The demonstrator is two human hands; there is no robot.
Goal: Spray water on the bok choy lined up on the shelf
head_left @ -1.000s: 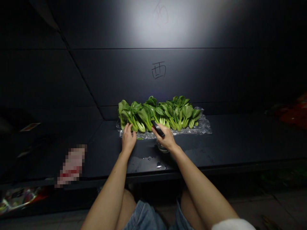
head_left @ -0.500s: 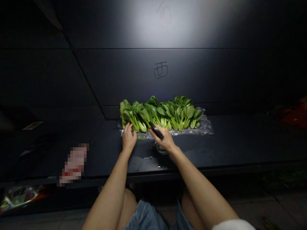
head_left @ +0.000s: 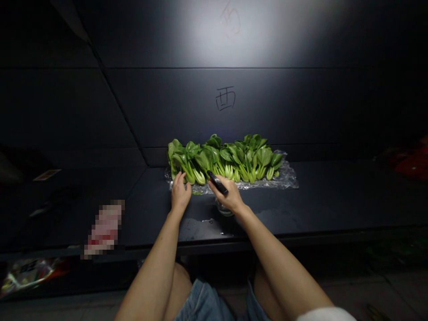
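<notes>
Left fingers (head_left: 179,180) just beside the bok choy stems (head_left: 199,177)

Worn items: blue denim shorts (head_left: 203,303) sit well below the left grip (head_left: 181,194) and right grip (head_left: 231,194), leaving both thighs (head_left: 179,285) bare. A white fabric sleeve (head_left: 326,314) shows well below and right of the right grip. Both grips, the left forearm (head_left: 150,267) and the right forearm (head_left: 284,267) are uncovered.

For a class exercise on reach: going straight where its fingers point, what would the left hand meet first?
Probably the bok choy just ahead of the left hand, which sits on plastic film; depth is unclear.
</notes>
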